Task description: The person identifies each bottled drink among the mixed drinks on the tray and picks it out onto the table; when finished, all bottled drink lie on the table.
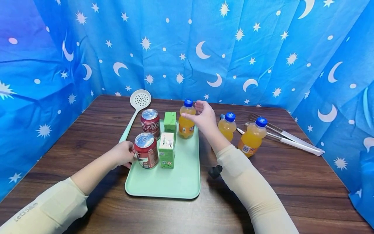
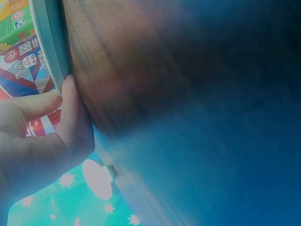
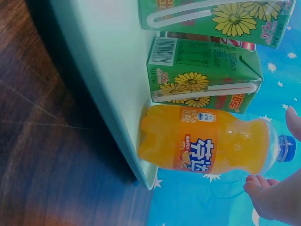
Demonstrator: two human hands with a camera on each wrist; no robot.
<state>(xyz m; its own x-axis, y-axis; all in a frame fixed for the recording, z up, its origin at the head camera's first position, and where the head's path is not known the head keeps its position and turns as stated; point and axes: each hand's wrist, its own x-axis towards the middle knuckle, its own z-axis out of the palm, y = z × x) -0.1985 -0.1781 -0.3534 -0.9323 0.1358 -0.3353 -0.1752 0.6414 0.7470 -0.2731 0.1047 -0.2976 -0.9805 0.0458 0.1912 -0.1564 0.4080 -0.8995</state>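
A pale green tray [image 1: 184, 183] lies on the wooden table. My left hand [image 1: 122, 154] pinches the tray's left rim [image 2: 49, 47] between thumb and fingers, beside a red soda can [image 1: 150, 156]. Behind that can stands another red can [image 1: 150, 125]. Two green drink cartons [image 1: 167, 157] stand upright on the tray to the right of the cans. At the tray's far right corner an orange soda bottle [image 3: 202, 141] with a blue cap stands upright. My right hand [image 1: 205, 117] is around its upper part, thumb and fingers spread apart, with gaps showing in the right wrist view.
Two more orange soda bottles [image 1: 252, 140] stand on the table right of the tray, near my right forearm. Behind them lie tongs [image 1: 301, 146] with white handles. A skimmer [image 1: 140, 100] lies left of the tray. A blue star-and-moon curtain [image 1: 175, 48] borders the table.
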